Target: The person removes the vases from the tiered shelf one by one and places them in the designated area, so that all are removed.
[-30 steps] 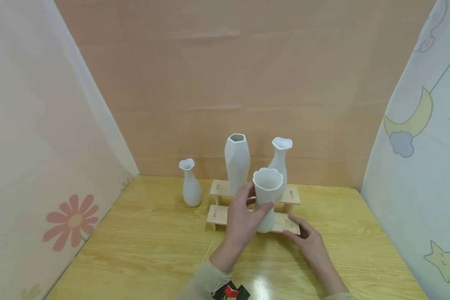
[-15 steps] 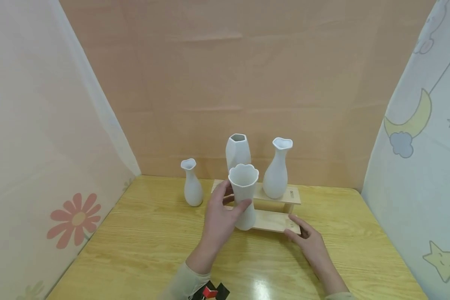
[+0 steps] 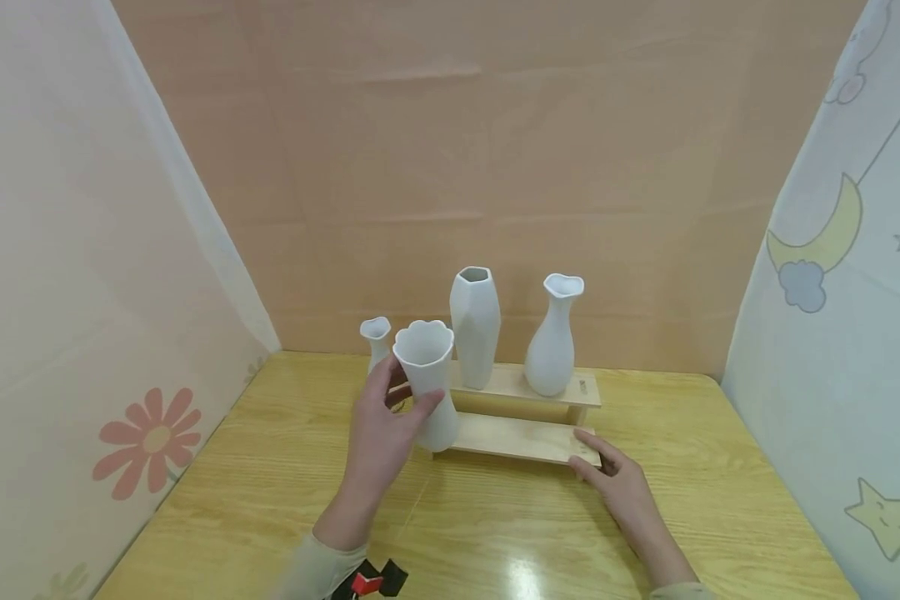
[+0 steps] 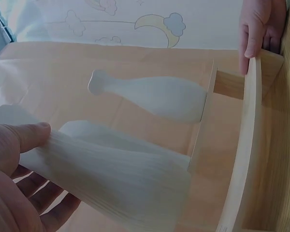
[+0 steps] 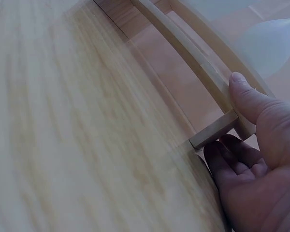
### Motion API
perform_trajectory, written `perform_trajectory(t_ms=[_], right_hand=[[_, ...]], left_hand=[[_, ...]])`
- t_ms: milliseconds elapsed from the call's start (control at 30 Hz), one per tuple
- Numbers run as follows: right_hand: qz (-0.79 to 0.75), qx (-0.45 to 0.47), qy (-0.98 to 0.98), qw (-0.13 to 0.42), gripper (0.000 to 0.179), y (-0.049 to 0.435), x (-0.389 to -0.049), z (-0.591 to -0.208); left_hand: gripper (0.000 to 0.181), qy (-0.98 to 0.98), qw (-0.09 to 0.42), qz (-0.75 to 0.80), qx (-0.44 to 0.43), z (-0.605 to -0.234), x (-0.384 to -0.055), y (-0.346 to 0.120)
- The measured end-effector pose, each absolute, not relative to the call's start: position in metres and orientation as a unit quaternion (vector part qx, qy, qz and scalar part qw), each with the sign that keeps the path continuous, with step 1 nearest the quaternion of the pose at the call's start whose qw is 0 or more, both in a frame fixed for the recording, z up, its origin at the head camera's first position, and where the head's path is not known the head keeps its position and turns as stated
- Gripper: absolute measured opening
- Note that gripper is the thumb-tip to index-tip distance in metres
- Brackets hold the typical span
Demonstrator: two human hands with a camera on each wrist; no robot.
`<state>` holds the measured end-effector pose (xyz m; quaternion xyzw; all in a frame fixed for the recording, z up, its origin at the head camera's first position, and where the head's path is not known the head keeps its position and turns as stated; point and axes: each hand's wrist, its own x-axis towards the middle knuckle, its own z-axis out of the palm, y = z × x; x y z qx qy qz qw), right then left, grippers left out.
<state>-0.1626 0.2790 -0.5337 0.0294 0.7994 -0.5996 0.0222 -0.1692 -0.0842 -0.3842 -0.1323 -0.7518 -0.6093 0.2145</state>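
Observation:
My left hand grips a white vase with a scalloped rim, thumb on its near side and fingers behind. In the left wrist view the ribbed vase lies across the lower part of the picture. The held vase is in front of the left end of a two-step wooden stand, hiding that end. My right hand holds the right end of the lower step. In the right wrist view the thumb of the right hand presses the step's edge, and its fingers curl beside the leg.
On the upper step stand a faceted white vase and a narrow-necked white vase. A smaller white vase on the table is partly hidden behind my left hand. Fabric walls enclose the wooden table.
My left hand has carried the scalloped vase leftward along the front of the stand, uncovering most of the lower step and now covering the small vase. The right hand stays in place.

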Motion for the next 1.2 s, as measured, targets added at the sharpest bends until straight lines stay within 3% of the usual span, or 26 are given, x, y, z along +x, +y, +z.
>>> perform_trajectory(t_ms=[633,1200], right_hand=[[-0.596,0.018,0.802,0.029,0.071,0.273,-0.161,-0.529],[-0.596,0.052,0.799,0.05,0.077,0.285,-0.158,-0.524]], left_hand=[[0.066,-0.783,0.244,-0.571,-0.042,-0.387,-0.173,-0.16],[0.065,-0.785,0.291,-0.547,0.002,-0.402,-0.189,-0.194]])
